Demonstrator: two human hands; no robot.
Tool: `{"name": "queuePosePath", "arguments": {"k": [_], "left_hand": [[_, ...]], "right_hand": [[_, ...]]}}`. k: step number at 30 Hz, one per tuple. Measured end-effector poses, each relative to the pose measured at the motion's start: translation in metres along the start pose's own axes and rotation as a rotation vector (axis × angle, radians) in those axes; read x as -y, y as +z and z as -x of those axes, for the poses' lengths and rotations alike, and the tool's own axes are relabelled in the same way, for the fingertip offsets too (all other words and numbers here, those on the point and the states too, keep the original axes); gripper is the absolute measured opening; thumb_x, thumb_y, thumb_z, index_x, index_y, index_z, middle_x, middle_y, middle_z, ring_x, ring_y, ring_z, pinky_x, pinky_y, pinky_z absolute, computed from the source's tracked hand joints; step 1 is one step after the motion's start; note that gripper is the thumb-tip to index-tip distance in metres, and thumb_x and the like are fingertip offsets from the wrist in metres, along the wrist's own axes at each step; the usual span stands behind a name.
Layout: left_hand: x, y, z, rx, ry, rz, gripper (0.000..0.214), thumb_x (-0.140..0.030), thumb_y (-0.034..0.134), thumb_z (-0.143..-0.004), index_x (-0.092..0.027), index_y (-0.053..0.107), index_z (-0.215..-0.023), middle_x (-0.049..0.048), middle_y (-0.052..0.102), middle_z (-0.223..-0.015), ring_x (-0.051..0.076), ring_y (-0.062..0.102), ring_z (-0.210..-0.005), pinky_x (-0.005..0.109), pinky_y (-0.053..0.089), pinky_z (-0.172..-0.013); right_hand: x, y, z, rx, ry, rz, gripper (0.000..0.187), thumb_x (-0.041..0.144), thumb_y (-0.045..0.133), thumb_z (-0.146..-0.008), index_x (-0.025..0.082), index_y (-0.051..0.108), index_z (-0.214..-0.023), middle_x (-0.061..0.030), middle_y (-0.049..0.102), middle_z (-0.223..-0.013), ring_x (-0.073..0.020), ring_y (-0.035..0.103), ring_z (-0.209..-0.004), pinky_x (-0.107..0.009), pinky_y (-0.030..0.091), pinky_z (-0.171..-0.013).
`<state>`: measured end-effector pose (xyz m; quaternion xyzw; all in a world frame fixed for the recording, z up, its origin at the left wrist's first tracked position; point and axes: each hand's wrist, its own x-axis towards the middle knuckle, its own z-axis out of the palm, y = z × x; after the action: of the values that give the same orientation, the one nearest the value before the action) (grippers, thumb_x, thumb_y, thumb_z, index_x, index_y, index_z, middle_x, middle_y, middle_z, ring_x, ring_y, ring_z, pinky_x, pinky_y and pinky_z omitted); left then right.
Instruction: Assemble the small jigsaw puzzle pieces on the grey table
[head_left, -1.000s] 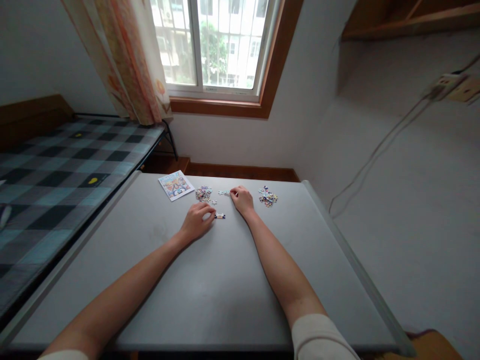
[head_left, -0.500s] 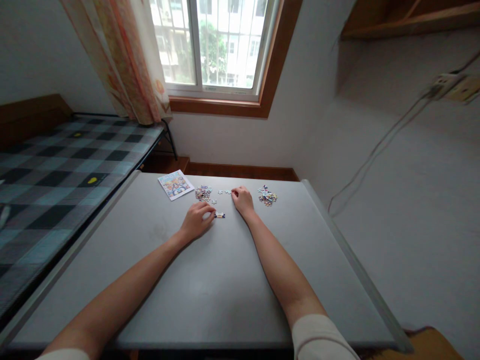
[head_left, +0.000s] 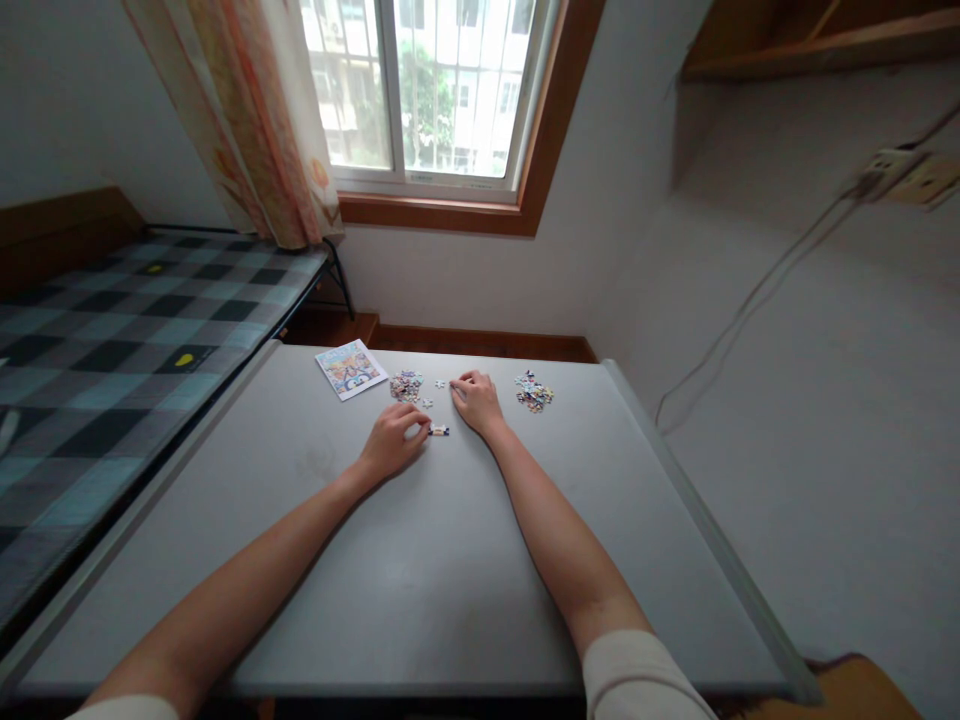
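My left hand [head_left: 393,440] rests on the table with thumb and forefinger pinched at the left end of a small joined strip of jigsaw puzzle pieces [head_left: 440,430]. Farther back, my right hand [head_left: 478,402] has its fingertips brought together on a jigsaw piece, which they mostly cover. Just left of those fingertips lies a loose pale jigsaw piece [head_left: 439,384]. Another loose piece [head_left: 427,403] sits between my left hand and a heap of jigsaw pieces [head_left: 406,386]. A second heap of pieces [head_left: 534,392] is to the right of my right hand.
A picture card [head_left: 351,370] lies at the back left of the grey-white table [head_left: 420,580]. Left of the table stands a bed with a checked cover [head_left: 150,330]. A window is ahead, and a cable [head_left: 739,315] hangs on the right wall.
My right hand has shifted slightly left, and its fingertips now cover a pale piece that was visible beside them. My left hand has stayed at the strip.
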<state>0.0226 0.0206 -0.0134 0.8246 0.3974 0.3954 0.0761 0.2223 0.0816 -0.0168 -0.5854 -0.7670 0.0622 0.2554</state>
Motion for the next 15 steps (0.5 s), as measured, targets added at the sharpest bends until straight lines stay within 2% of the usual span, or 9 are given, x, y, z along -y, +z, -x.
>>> {"name": "queuePosePath", "arguments": {"k": [8,15], "left_hand": [[-0.0002,-0.001,-0.0002,0.004,0.006,-0.01,0.011,-0.02,0.057,-0.088,-0.02,0.066,-0.081,0.0029,0.066,-0.08,0.017,0.059,-0.079,0.032,0.048,-0.076],[0.0005,-0.0001,-0.0003,0.003,0.015,-0.016,0.011,-0.019,0.058,-0.087,-0.02,0.066,-0.081,0.0034,0.066,-0.08,0.018,0.059,-0.078,0.033,0.048,-0.077]], "right_hand": [[-0.0044,0.0032,-0.0016,-0.018,0.033,-0.032,0.024,0.023,0.052,-0.091,0.023,0.075,-0.098,-0.0053,0.066,-0.11,-0.022,0.05,-0.104,-0.035,0.039,-0.092],[-0.0097,0.0034,-0.0038,-0.039,0.137,-0.056,0.027,0.014,0.051,-0.089,0.023,0.076,-0.094,-0.0047,0.067,-0.108,-0.0216,0.05,-0.101,-0.034,0.038,-0.091]]}}
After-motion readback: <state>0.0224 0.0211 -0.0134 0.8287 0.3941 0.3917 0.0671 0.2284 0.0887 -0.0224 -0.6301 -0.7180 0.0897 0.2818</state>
